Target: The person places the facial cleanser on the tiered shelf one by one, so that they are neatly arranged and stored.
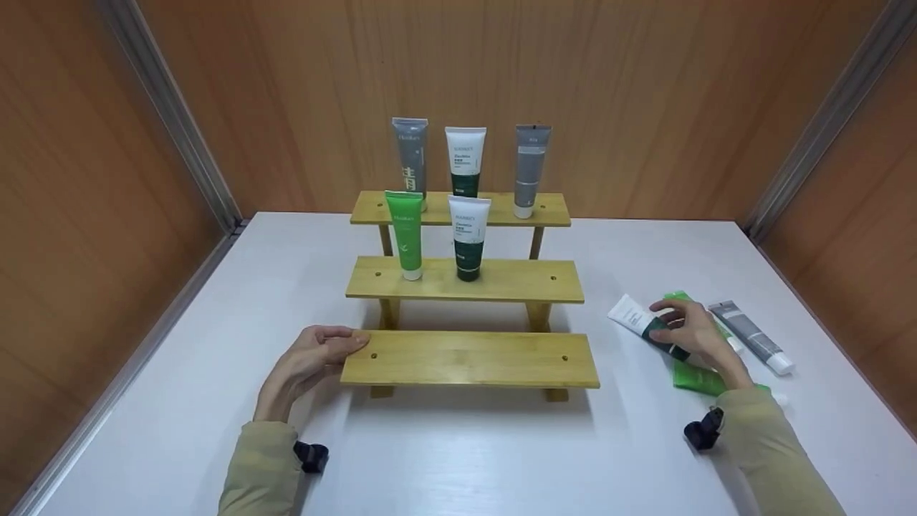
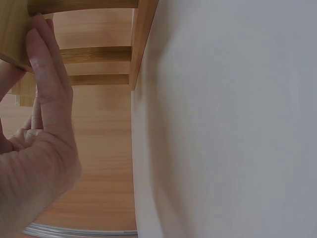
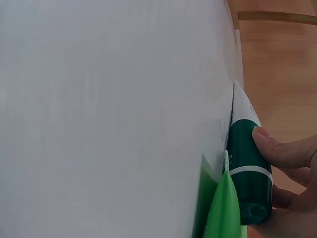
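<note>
My left hand (image 1: 304, 362) pinches the left end of the lowest step of a three-tier wooden display stand (image 1: 469, 362), thumb on top and fingers below; the left wrist view shows those fingers against the plank (image 2: 12, 34). Off to the right of the stand, my right hand (image 1: 693, 333) holds a white and dark green squeeze tube (image 1: 632, 314) between thumb and fingers. That tube (image 3: 243, 148) lies low at the table surface in the right wrist view, beside a green tube (image 3: 224, 208). Another green tube (image 1: 696, 378) lies under the right wrist.
On the top step stand a grey-blue tube (image 1: 411, 154), a white-green tube (image 1: 466, 154) and a grey tube (image 1: 531, 168). The middle step bears a green tube (image 1: 407, 233) and a white-green tube (image 1: 469, 233). A grey tube (image 1: 752, 337) lies at the right.
</note>
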The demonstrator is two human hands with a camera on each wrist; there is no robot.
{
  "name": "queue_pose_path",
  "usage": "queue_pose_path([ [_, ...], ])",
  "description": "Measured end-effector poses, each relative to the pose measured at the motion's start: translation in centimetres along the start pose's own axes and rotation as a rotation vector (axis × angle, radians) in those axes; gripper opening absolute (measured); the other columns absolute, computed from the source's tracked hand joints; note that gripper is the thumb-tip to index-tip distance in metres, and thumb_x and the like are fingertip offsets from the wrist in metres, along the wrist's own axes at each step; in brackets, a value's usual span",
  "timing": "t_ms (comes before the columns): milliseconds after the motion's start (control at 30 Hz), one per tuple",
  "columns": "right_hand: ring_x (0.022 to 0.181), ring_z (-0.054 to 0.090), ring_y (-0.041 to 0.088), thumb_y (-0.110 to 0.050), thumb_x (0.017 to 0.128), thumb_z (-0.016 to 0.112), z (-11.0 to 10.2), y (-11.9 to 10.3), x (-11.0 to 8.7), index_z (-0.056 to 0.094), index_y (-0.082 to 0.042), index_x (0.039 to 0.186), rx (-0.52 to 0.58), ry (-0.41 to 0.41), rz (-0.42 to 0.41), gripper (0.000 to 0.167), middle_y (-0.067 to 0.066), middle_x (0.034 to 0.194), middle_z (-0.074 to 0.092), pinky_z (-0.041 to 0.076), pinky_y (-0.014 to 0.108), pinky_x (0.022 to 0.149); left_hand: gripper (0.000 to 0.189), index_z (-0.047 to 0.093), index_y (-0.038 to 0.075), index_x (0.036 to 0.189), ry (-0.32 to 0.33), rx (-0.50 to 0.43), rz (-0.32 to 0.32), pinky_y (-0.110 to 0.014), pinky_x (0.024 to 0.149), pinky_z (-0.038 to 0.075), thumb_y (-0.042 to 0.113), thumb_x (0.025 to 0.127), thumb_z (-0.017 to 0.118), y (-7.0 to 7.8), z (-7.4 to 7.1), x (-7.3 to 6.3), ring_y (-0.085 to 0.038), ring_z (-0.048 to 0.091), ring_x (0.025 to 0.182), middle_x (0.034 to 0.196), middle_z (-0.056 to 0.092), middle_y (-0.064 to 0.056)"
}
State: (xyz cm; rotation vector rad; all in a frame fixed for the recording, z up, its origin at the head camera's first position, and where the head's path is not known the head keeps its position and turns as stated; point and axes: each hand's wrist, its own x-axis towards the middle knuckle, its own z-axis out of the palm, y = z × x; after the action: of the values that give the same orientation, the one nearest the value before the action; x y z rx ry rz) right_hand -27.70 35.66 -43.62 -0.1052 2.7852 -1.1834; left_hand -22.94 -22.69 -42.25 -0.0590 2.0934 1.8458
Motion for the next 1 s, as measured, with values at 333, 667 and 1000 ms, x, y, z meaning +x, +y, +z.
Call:
queue_pose_path([
  [333,0.115,0.055,0.042,-0.006,0.093,0.068,0.3,-0.4,0.1,0.050,0.008,0.139,-0.016,0.044,-0.037,0.051,0.036,0.131,0.054,0.045,0.032,0.089,0.049,0.055,-0.012,0.127,-0.025,0.004,0.027,-0.022,0.073,0.060,0.023,0.096,0.069,0.2,-0.1,-0.2,-0.009,0.073,0.082,0.094,0.075,0.002],
  [667,0.115,0.055,0.036,-0.006,0.093,0.068,0.6,-1.4,0.3,0.049,0.006,0.142,0.041,0.092,-0.040,0.054,0.032,0.130,0.055,0.044,0.018,0.082,0.053,0.053,-0.013,0.130,-0.014,0.008,0.017,-0.022,0.073,0.061,0.023,0.095,0.069,-0.1,-0.1,0.0,-0.010,0.073,0.083,0.095,0.075,0.000],
  [1000,0.111,0.054,0.025,-0.007,0.092,0.070,0.7,-2.7,0.1,0.052,0.004,0.141,0.076,0.163,-0.061,0.053,0.027,0.131,0.056,0.042,0.010,0.082,0.055,0.052,-0.014,0.132,-0.034,0.004,0.023,-0.022,0.075,0.060,0.023,0.096,0.069,-0.1,-0.1,0.0,-0.009,0.073,0.085,0.098,0.076,0.000],
])
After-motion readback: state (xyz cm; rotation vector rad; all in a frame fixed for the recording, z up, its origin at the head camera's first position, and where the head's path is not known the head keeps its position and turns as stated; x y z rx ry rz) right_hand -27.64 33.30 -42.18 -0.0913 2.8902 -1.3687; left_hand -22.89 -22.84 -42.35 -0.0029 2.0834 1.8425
